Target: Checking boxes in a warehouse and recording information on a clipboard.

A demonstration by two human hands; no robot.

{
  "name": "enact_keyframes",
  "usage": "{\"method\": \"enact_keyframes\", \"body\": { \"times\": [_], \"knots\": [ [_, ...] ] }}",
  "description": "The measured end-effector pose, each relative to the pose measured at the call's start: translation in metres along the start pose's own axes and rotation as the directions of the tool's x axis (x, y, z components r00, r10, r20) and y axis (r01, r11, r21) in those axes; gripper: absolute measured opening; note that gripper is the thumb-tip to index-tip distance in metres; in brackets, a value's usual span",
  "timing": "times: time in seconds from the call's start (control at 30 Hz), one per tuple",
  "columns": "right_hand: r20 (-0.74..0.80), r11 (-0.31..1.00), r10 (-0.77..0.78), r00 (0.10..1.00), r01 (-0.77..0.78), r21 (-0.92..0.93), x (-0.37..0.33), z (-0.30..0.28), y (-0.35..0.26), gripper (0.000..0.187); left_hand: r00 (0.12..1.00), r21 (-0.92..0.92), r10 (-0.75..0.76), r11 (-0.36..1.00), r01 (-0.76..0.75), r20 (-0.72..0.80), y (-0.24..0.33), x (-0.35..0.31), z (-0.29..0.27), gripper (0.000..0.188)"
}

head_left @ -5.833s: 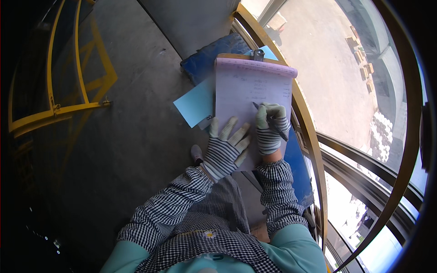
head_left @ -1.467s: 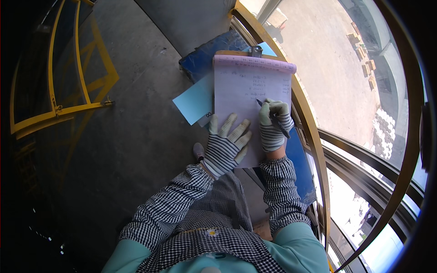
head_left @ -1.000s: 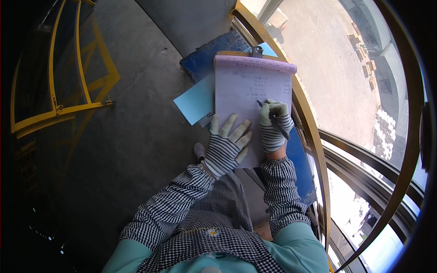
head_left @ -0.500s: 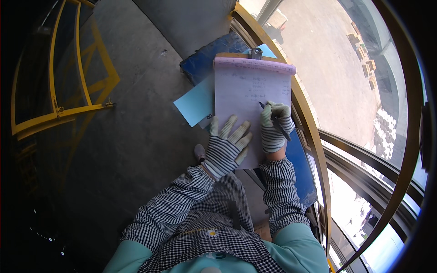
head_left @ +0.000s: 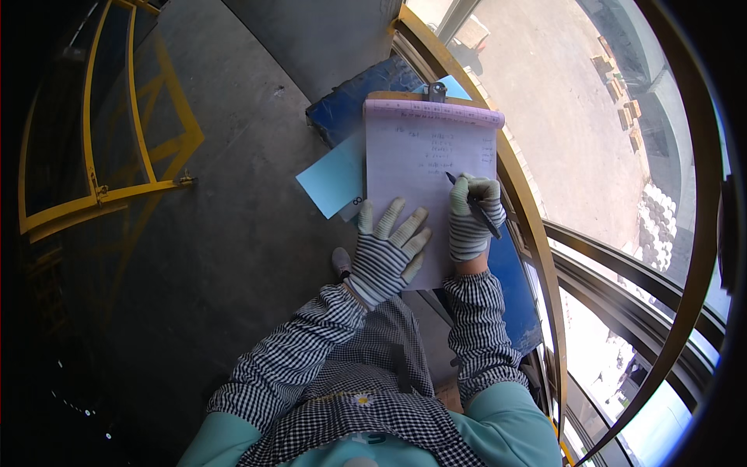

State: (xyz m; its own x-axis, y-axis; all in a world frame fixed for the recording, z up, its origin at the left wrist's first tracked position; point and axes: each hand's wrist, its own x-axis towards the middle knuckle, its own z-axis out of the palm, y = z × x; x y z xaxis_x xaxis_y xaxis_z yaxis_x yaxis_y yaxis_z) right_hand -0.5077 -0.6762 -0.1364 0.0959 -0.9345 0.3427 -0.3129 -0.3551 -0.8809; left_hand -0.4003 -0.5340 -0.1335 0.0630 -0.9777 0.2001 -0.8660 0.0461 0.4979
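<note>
Setting: I look down at a dark floor (head_left: 194, 257) inside a high cabin; yellow rails (head_left: 101, 194) stand far left of the notepad, and a curved yellow window frame (head_left: 529, 233) runs along its right side, with pale ground far below the glass.
Notepad (head_left: 420, 179): a white sheet with a pink top strip, clipped to a board on a blue folder (head_left: 506, 288), just inside the window frame.
Blue paper (head_left: 334, 183): a light blue sheet sticks out from under the notepad's left edge.
Left hand (head_left: 385, 253): in a striped glove, fingers spread and pressed flat on the notepad's lower left; it grasps nothing.
Right hand (head_left: 471, 222): gloved too, closed around a dark pen (head_left: 471, 206) whose tip touches the notepad's right side.
Progress: I judge the writing only partly done; a few short lines fill the top of the notepad, and the page below the pen tip is blank.
Change: over the last seconds the pen tip has crept slightly to a new spot on the notepad; the left hand has stayed put.
</note>
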Motion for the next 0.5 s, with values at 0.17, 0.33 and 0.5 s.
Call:
{"method": "enact_keyframes", "body": {
  "times": [0.17, 0.33, 0.5],
  "knots": [
    [0.044, 0.998, 0.029, 0.999, -0.026, -0.058, 0.0004, -0.0016, -0.0007, 0.02, 1.0, 0.011, -0.005, 1.0, 0.005, 0.03, -0.0009, 0.001, -0.0011, 0.031],
    [0.021, 0.999, -0.037, 0.999, 0.038, -0.039, 0.0024, -0.0023, -0.0008, 0.021, 0.999, 0.006, -0.001, 1.0, 0.001, 0.053, 0.0011, 0.0028, -0.0031, 0.03],
    [-0.019, 0.999, 0.027, 0.999, -0.028, -0.028, 0.0006, -0.0025, -0.0028, 0.018, 1.0, 0.015, -0.001, 1.0, 0.001, 0.031, 0.0003, 0.0016, -0.0009, 0.031]
  ]
}}
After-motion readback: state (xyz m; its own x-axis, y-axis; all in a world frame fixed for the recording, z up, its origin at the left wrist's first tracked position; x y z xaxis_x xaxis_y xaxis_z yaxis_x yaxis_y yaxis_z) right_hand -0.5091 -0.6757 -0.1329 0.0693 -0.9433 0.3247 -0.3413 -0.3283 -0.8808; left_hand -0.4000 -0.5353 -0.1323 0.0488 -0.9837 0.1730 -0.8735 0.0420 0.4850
